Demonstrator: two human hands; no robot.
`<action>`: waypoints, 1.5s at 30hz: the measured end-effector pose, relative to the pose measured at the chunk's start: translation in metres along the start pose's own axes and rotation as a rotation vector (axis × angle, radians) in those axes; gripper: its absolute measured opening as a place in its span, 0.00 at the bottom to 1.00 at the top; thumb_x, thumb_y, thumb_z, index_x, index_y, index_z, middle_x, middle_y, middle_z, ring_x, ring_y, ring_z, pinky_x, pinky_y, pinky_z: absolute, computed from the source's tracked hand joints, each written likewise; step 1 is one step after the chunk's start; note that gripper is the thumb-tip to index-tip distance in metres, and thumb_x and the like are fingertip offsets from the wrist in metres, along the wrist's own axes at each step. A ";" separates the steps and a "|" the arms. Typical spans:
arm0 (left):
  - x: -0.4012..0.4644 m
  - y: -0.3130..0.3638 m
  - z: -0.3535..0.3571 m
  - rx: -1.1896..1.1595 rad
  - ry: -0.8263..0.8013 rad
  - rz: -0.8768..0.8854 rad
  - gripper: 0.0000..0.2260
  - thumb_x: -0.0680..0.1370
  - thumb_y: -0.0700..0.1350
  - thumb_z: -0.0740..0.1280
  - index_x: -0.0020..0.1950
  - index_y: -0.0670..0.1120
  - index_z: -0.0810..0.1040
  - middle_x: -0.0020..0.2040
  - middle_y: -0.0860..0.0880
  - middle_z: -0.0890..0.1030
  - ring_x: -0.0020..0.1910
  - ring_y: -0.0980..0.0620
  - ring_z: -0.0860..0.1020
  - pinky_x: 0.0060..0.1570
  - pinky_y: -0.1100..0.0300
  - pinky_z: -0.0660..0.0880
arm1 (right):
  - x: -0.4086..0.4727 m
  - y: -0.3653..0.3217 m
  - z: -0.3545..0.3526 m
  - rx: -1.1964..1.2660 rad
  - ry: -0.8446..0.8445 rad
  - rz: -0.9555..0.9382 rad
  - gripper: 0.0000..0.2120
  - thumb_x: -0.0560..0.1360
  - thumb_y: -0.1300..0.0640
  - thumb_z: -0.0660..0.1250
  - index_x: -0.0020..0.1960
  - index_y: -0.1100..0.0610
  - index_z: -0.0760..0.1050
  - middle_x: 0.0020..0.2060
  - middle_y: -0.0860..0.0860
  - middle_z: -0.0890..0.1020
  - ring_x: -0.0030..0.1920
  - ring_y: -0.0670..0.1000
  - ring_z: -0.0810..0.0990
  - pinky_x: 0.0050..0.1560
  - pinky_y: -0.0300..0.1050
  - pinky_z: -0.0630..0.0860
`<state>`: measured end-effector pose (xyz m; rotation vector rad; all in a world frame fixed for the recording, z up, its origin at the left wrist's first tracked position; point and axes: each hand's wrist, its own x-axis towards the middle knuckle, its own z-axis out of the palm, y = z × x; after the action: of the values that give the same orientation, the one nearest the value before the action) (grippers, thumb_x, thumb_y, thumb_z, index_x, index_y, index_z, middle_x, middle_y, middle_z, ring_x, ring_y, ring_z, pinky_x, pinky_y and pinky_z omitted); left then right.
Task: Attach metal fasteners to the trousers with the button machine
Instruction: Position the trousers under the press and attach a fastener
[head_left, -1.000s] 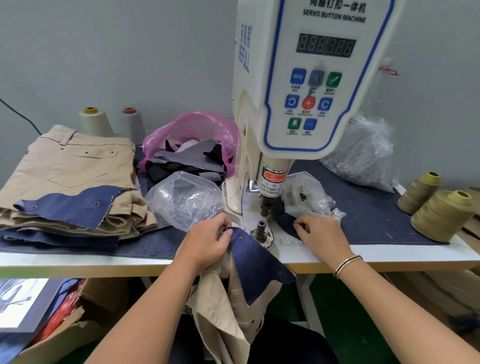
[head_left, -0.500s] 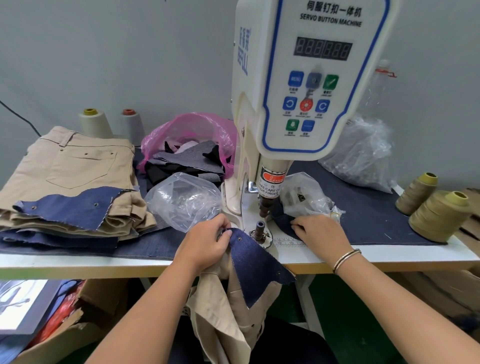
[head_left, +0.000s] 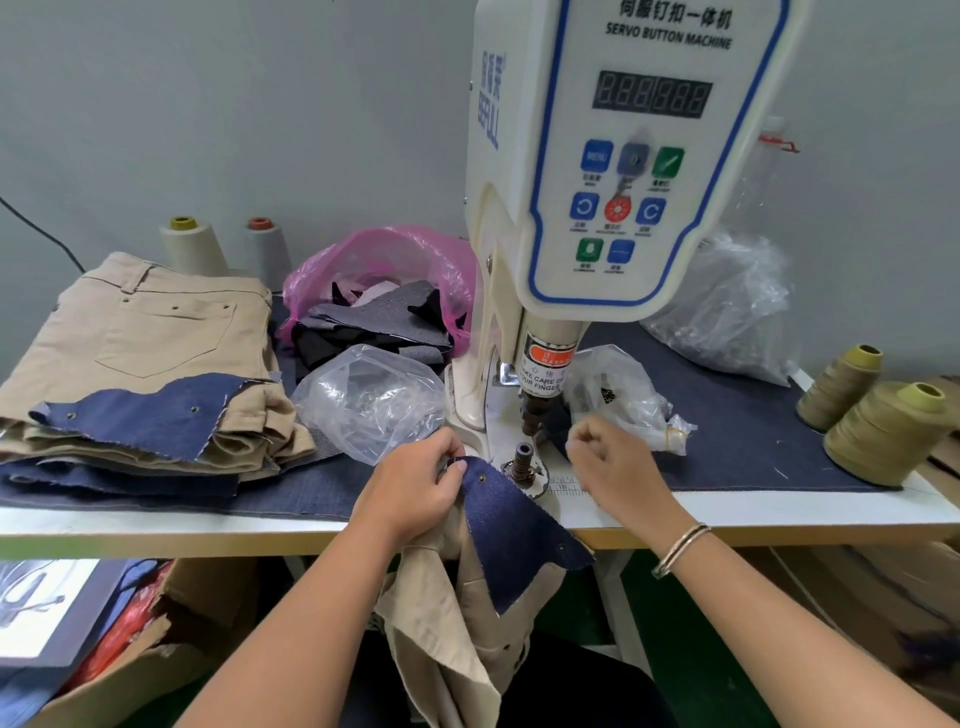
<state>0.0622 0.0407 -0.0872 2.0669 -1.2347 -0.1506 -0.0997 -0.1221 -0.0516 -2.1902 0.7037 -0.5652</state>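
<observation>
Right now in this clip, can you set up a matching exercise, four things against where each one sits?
Things:
1. pink bag
2. folded tan trousers
3. olive thread cones
4. left hand

Places:
A. far right end of the table
B. gripping the trousers just left of the machine's lower die
C. stacked at the left end of the table
D. behind the clear bag, left of the machine column

Pairs: 1-D, 2-C, 3-A, 4-B
</observation>
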 end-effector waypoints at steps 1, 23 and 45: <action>0.000 0.000 0.000 0.002 0.000 0.001 0.03 0.77 0.45 0.64 0.45 0.52 0.71 0.37 0.54 0.77 0.41 0.51 0.74 0.43 0.52 0.72 | -0.001 -0.003 0.004 0.019 -0.019 0.009 0.08 0.74 0.59 0.59 0.36 0.55 0.68 0.24 0.49 0.69 0.26 0.45 0.67 0.30 0.39 0.65; 0.000 -0.003 0.002 -0.014 0.002 -0.003 0.03 0.77 0.45 0.64 0.44 0.52 0.71 0.37 0.55 0.76 0.40 0.52 0.74 0.43 0.52 0.72 | -0.017 -0.027 0.023 0.709 -0.087 0.177 0.09 0.77 0.55 0.65 0.42 0.54 0.83 0.22 0.49 0.70 0.21 0.44 0.63 0.21 0.35 0.61; 0.000 -0.002 0.002 -0.017 0.007 0.002 0.02 0.77 0.45 0.64 0.44 0.52 0.72 0.36 0.54 0.76 0.40 0.52 0.74 0.43 0.51 0.72 | -0.021 -0.038 0.023 0.995 -0.150 0.309 0.06 0.73 0.60 0.67 0.42 0.57 0.83 0.24 0.53 0.72 0.19 0.47 0.66 0.18 0.35 0.62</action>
<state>0.0635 0.0404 -0.0898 2.0497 -1.2270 -0.1519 -0.0908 -0.0755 -0.0406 -1.1578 0.5013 -0.4416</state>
